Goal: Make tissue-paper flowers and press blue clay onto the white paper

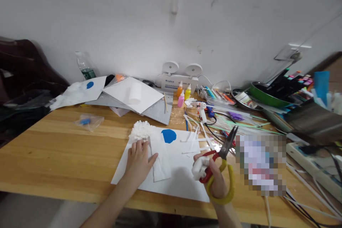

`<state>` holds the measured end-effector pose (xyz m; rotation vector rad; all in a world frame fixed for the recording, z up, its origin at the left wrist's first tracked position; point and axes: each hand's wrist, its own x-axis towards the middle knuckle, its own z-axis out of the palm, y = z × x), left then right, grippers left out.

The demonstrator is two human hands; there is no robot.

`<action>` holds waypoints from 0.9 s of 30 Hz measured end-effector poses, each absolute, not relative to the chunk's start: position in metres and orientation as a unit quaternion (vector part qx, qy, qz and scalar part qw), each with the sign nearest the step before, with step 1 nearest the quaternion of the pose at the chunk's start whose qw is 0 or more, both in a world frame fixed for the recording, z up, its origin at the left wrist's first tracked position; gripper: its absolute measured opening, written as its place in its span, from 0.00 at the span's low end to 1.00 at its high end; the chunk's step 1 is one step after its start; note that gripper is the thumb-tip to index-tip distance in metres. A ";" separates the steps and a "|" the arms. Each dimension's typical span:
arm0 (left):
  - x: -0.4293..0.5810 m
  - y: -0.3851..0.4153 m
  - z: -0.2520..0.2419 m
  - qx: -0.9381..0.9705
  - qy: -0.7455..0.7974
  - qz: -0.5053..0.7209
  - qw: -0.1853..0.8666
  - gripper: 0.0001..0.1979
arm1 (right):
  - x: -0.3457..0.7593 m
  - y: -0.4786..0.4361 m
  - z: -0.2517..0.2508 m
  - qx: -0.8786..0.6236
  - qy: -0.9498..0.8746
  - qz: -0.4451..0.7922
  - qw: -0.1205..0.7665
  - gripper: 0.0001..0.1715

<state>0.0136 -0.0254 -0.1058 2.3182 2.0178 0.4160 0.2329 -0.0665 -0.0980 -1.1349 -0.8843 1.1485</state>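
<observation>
My left hand lies on a large white paper sheet, fingers stretched and thumb apart. Its fingertips and thumb rest by a flat, folded white tissue. Above the fingers, small crumpled white tissue bits form a bumpy patch on the sheet's upper left. A blue rounded shape is on the same sheet. My right hand grips scissors with red and yellow handles, blades pointing up and nearly closed. A crumpled wad of white tissue is also in that hand.
A glue gun, paper strips and cables fill the right side, with a power strip. Paint bottles stand at the back. Behind left are a tissue roll, another sheet with a blue shape and a plastic bottle.
</observation>
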 end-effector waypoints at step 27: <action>0.064 0.031 -0.038 0.503 0.437 0.520 0.535 0.16 | 0.221 -0.055 -0.079 -0.496 -0.453 0.539 0.508 0.23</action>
